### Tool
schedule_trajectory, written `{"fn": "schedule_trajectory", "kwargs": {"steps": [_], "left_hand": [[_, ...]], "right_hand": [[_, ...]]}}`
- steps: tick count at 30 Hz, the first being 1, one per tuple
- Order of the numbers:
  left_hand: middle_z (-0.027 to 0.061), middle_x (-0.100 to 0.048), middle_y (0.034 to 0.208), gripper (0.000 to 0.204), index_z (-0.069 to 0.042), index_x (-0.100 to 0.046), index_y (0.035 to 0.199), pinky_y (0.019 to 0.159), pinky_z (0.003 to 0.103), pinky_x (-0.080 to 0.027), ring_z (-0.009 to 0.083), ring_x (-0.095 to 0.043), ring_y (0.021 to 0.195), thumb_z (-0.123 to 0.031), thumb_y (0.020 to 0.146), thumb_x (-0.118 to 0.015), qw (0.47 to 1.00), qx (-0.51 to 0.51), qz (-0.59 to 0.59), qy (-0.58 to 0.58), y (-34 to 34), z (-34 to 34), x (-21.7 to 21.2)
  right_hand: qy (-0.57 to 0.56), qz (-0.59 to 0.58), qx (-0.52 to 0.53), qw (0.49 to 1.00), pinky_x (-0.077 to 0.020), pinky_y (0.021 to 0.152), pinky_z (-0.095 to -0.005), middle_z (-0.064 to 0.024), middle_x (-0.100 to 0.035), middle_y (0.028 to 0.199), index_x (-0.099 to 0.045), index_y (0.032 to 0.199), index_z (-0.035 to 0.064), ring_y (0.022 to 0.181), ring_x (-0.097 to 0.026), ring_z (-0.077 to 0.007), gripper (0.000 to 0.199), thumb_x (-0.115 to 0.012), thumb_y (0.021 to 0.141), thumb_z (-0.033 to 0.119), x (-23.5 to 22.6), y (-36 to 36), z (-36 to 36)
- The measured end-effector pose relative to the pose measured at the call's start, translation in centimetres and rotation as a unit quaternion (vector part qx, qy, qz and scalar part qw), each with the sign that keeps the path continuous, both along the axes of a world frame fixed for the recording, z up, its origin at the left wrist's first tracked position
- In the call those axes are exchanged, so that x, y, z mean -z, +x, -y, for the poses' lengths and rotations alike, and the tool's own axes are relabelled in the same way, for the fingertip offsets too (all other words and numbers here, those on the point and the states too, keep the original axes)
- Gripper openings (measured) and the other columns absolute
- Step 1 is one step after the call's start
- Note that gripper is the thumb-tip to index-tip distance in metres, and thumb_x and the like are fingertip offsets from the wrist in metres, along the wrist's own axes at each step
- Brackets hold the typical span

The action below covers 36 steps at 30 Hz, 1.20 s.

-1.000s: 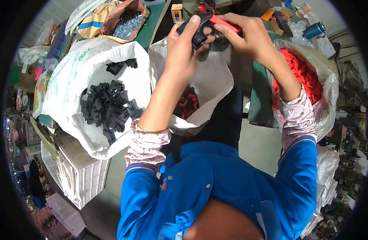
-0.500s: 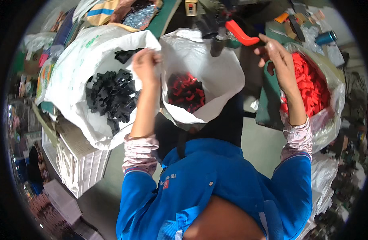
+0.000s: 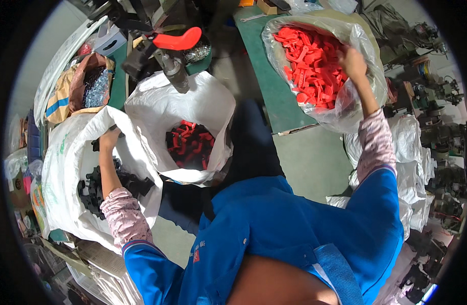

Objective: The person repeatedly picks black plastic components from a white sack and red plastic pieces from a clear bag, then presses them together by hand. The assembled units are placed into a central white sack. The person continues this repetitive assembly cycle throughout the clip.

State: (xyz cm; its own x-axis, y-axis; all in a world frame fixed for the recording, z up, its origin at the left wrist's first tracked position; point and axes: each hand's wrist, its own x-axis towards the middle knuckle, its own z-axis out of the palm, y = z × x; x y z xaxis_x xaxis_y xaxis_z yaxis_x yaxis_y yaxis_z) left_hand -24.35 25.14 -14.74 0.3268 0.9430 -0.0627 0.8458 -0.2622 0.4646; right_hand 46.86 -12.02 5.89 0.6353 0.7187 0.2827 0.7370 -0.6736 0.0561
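Note:
My left hand (image 3: 109, 138) is inside the white sack of black plastic parts (image 3: 94, 185), near its far wall. Its fingers are curled, with a dark plastic part at the fingertips. On the right, my right hand (image 3: 353, 64) reaches over the clear plastic bag (image 3: 366, 96) at the edge of the heaped red plastic parts (image 3: 315, 66). Motion blurs its fingers, and whether it holds a piece does not show. Between my hands stands a white sack (image 3: 213, 109) with joined-looking red and black pieces (image 3: 189, 145) at its bottom.
A machine with a red lever (image 3: 178, 39) and a metal post (image 3: 173, 71) overhangs the middle sack. Behind the left sack is a brown bag of small shiny metal pieces (image 3: 95, 86). The red parts' bag rests on a green tabletop (image 3: 274, 101), near a wrench (image 3: 253, 18).
The view has swung right. My right hand has moved from beside the red lever to the red parts. My left hand remains at the black parts' sack, now lower inside it.

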Motion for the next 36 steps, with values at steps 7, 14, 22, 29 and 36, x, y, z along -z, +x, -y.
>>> {"fn": "schedule_trajectory", "kwargs": {"steps": [7, 14, 22, 29, 36], "left_hand": [[0.0192, -0.065, 0.11, 0.054, 0.004, -0.053, 0.12, 0.081, 0.039, -0.05, 0.0339, -0.065, 0.091, -0.021, 0.076, -0.074, 0.976, -0.138, 0.115, 0.121, 1.2, 7.4, -3.5], [0.012, -0.064, 0.109, 0.02, -0.004, -0.054, 0.104, 0.062, 0.025, -0.053, 0.0175, -0.063, 0.076, -0.017, 0.092, -0.064, 0.681, -0.203, 0.703, -0.018, 3.1, 18.1, -10.4], [0.0181, -0.058, 0.12, 0.043, 0.007, -0.05, 0.123, 0.086, 0.034, -0.054, 0.0254, -0.061, 0.106, -0.01, 0.087, -0.066, 0.564, -0.081, 0.779, -0.263, 15.6, 21.8, -10.2], [0.0176, -0.065, 0.108, 0.033, 0.003, -0.052, 0.117, 0.086, 0.038, -0.051, 0.0281, -0.066, 0.098, -0.011, 0.088, -0.063, 0.569, -0.055, 0.759, -0.311, 22.5, 24.1, -13.8], [0.011, -0.066, 0.103, 0.031, 0.0, -0.057, 0.111, 0.077, 0.031, -0.049, 0.0221, -0.065, 0.093, -0.022, 0.091, -0.067, 0.593, -0.055, 0.753, -0.281, 21.7, 23.8, -13.8]], "right_hand": [[0.054, -0.009, 0.056, 0.997, -0.048, 0.086, -0.0487, -0.0295, -0.061, 0.106, -0.06, 0.1, -0.0029, 0.104, -0.059, -0.0441, 0.039, -0.065, 0.08, 0.031, 4.1, 7.0, -1.8], [0.019, 0.023, 0.039, 0.999, -0.0494, 0.078, -0.0509, -0.0231, -0.064, 0.104, -0.058, 0.11, 0.0054, 0.097, -0.062, -0.0411, 0.04, -0.07, 0.078, 0.026, 1.5, 0.0, -0.1], [0.247, -0.526, -0.254, 0.773, -0.0476, 0.062, -0.0211, 0.0029, -0.056, 0.082, -0.06, 0.113, 0.0012, 0.071, -0.051, -0.0056, 0.032, -0.069, 0.082, 0.004, 4.3, -14.5, -5.7], [0.207, -0.834, -0.291, 0.421, -0.0568, 0.079, -0.0304, -0.0089, -0.067, 0.096, -0.061, 0.107, 0.002, 0.087, -0.068, -0.0188, 0.018, -0.064, 0.09, 0.007, 5.0, -27.1, -10.9], [0.105, -0.734, -0.366, 0.562, -0.0551, 0.07, -0.0277, -0.009, -0.068, 0.09, -0.065, 0.115, 0.0005, 0.078, -0.066, -0.0156, 0.027, -0.065, 0.091, 0.012, 3.4, -29.2, -11.0]]}}
